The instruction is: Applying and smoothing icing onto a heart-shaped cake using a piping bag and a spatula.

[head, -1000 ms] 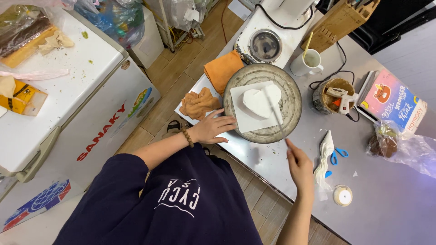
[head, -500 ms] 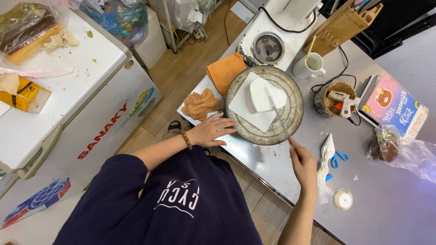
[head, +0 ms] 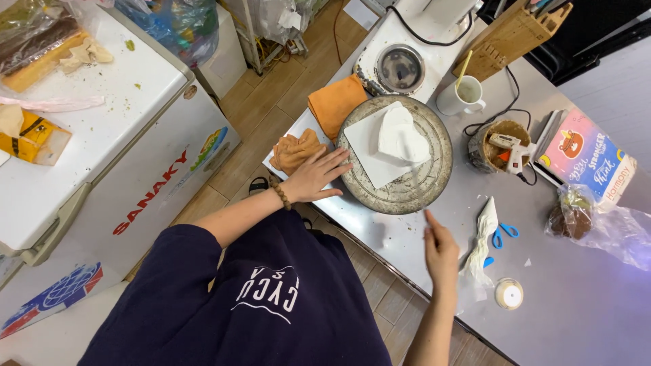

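Note:
A round grey turntable (head: 407,183) carries a white square board (head: 369,146) with a white heart-shaped cake (head: 402,137) on it. My left hand (head: 315,176) lies flat with spread fingers against the turntable's left edge, a bead bracelet on its wrist. Just right of and below the turntable, my right hand (head: 441,252) hovers over the steel table (head: 583,312), fingers straight and together, with nothing in it. A white piping bag (head: 483,234) lies to its right beside blue scissors (head: 503,235).
Orange cloths (head: 336,102) lie left of the turntable. Behind stand a small burner (head: 400,66), a white mug (head: 462,96), a knife block (head: 512,34), a pot with a glue gun (head: 505,146), a colourful box (head: 586,159). A small round tub (head: 508,293) sits near the front. White chest freezer (head: 102,149) at left.
The turntable has turned, so the board and cake now sit at a different angle. My right hand has stayed just off its rim; my left hand remains at the left edge.

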